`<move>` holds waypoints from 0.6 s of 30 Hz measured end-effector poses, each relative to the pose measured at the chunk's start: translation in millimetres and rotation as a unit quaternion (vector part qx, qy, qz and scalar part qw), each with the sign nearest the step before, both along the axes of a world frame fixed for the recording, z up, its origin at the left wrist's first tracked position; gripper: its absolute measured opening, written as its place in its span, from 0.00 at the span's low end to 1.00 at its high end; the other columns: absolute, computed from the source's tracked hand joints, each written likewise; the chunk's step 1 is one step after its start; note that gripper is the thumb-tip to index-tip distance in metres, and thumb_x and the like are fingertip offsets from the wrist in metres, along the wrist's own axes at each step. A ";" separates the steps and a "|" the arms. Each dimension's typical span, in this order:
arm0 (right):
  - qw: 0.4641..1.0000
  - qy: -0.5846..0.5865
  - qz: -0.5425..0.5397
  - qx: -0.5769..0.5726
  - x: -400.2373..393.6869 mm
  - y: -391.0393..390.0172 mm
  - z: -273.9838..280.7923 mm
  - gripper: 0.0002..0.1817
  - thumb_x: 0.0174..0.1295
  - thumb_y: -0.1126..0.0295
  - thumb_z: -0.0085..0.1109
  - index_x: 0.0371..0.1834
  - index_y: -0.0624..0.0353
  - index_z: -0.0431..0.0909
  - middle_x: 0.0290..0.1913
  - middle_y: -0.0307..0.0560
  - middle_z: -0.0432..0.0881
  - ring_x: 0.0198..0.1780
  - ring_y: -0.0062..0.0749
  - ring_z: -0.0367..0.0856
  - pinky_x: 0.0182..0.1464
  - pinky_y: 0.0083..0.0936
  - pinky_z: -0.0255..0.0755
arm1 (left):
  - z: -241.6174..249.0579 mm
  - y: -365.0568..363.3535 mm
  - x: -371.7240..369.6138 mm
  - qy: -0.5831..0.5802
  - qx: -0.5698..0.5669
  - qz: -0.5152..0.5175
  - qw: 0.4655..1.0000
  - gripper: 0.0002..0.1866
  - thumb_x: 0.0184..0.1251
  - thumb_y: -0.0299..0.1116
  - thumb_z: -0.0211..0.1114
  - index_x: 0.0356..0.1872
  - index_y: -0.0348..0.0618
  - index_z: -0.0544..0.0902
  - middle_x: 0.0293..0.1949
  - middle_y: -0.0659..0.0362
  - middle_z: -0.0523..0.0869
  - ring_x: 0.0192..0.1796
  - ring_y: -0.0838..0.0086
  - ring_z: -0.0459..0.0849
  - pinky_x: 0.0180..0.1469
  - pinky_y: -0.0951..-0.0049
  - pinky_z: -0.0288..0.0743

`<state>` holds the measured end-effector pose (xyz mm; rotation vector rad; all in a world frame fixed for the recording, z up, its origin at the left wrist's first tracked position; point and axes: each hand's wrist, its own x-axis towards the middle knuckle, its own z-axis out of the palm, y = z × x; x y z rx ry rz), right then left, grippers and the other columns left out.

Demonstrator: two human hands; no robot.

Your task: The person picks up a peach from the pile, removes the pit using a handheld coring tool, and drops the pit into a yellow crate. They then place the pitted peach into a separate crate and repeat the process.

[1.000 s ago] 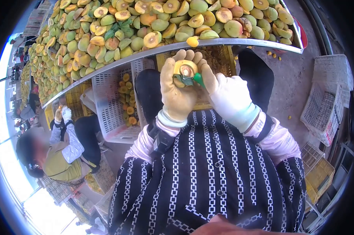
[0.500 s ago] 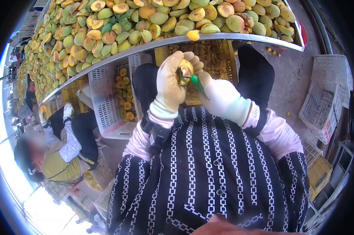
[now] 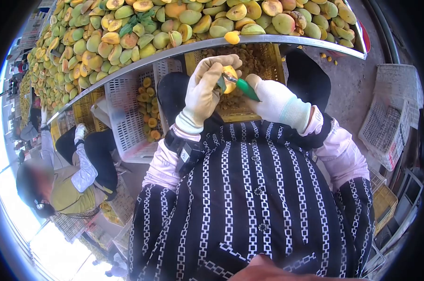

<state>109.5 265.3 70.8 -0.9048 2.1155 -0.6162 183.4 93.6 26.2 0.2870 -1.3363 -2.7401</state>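
And here we are at the cutting step, by the look of it: the left hand (image 3: 205, 91) grips the cut fruit (image 3: 230, 88), above the yellow crate (image 3: 276, 65) and just this side of the bench (image 3: 305, 41)! The right hand (image 3: 273, 98) is wrapped round the green-handled tool (image 3: 247, 89), metal end right at the flesh! The next move, I'd judge, calls for a firm hold and a careful turn of the wrist, fingertips well clear

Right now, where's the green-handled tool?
In the head view, the green-handled tool is near upper centre, gripped in the right hand, its metal end at the cut fruit in the left hand.
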 end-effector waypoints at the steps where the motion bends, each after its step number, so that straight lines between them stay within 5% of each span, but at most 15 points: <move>1: 0.999 0.044 0.015 -0.013 0.9 2.1 -4.1 0.15 0.60 0.68 0.57 0.45 0.63 0.67 0.28 0.59 0.81 0.34 0.56 0.83 0.38 0.43 0.76 | -7.5 -1.1 -0.1 0.004 0.048 0.002 0.999 0.15 0.77 0.34 0.47 0.54 0.34 0.74 0.57 0.44 0.77 0.62 0.54 0.75 0.66 0.53 0.70; 3: 0.995 0.088 0.030 -0.026 3.5 3.4 -10.9 0.14 0.59 0.68 0.57 0.44 0.62 0.68 0.27 0.58 0.81 0.32 0.55 0.83 0.36 0.43 0.76 | -12.2 0.2 -0.9 0.008 0.096 0.006 0.995 0.16 0.78 0.36 0.46 0.55 0.35 0.73 0.57 0.44 0.77 0.63 0.52 0.75 0.67 0.51 0.68; 5: 0.979 0.194 0.063 -0.026 7.9 3.2 -15.0 0.15 0.55 0.68 0.61 0.40 0.59 0.67 0.23 0.54 0.79 0.26 0.52 0.81 0.28 0.40 0.75 | -11.4 6.6 -1.7 -0.129 0.313 0.135 0.931 0.21 0.77 0.44 0.46 0.54 0.34 0.71 0.56 0.45 0.78 0.59 0.50 0.77 0.66 0.50 0.69; 8: 0.966 0.250 0.057 -0.031 9.6 2.1 -15.2 0.15 0.53 0.69 0.62 0.39 0.58 0.67 0.23 0.52 0.79 0.26 0.51 0.81 0.27 0.40 0.75 | 0.4 10.5 -2.5 -0.077 0.317 0.127 0.937 0.22 0.78 0.46 0.45 0.56 0.35 0.70 0.57 0.44 0.77 0.60 0.50 0.76 0.66 0.49 0.68; 10: 0.964 0.257 0.055 -0.041 5.5 4.4 -19.2 0.14 0.53 0.69 0.61 0.39 0.58 0.67 0.24 0.52 0.79 0.26 0.50 0.81 0.27 0.40 0.75 | 0.9 13.0 -2.9 -0.039 0.269 0.099 0.957 0.25 0.79 0.47 0.40 0.60 0.36 0.69 0.58 0.45 0.77 0.64 0.52 0.73 0.69 0.50 0.65; 12: 0.961 0.264 0.055 -0.054 4.1 3.3 -17.0 0.14 0.53 0.70 0.61 0.39 0.58 0.67 0.25 0.52 0.80 0.25 0.48 0.81 0.27 0.40 0.75 | -5.2 14.4 -3.7 0.006 0.021 0.069 0.997 0.25 0.79 0.47 0.40 0.60 0.35 0.69 0.58 0.45 0.77 0.62 0.54 0.76 0.67 0.55 0.69; 13: 0.960 0.268 0.069 -0.038 5.5 2.9 -11.1 0.12 0.55 0.71 0.58 0.40 0.59 0.69 0.25 0.51 0.81 0.26 0.47 0.82 0.28 0.40 0.75 | -4.6 13.4 -1.6 -0.004 -0.012 0.059 0.998 0.23 0.79 0.44 0.41 0.56 0.32 0.71 0.56 0.45 0.78 0.57 0.57 0.80 0.62 0.60 0.75; 16: 0.949 0.295 0.108 -0.011 2.4 4.2 -9.9 0.10 0.57 0.74 0.55 0.42 0.59 0.70 0.27 0.50 0.82 0.26 0.46 0.84 0.28 0.40 0.75 | -5.1 9.6 -2.7 -0.121 0.109 0.046 0.986 0.20 0.79 0.41 0.43 0.50 0.31 0.74 0.52 0.46 0.80 0.54 0.58 0.82 0.58 0.61 0.78; 18: 0.939 0.318 0.133 0.000 1.4 5.8 -11.0 0.11 0.57 0.74 0.55 0.42 0.59 0.69 0.27 0.50 0.83 0.27 0.46 0.84 0.29 0.40 0.75 | -7.4 15.3 1.6 -0.054 0.071 0.035 0.995 0.19 0.78 0.40 0.46 0.43 0.30 0.76 0.46 0.46 0.83 0.52 0.58 0.83 0.56 0.61 0.79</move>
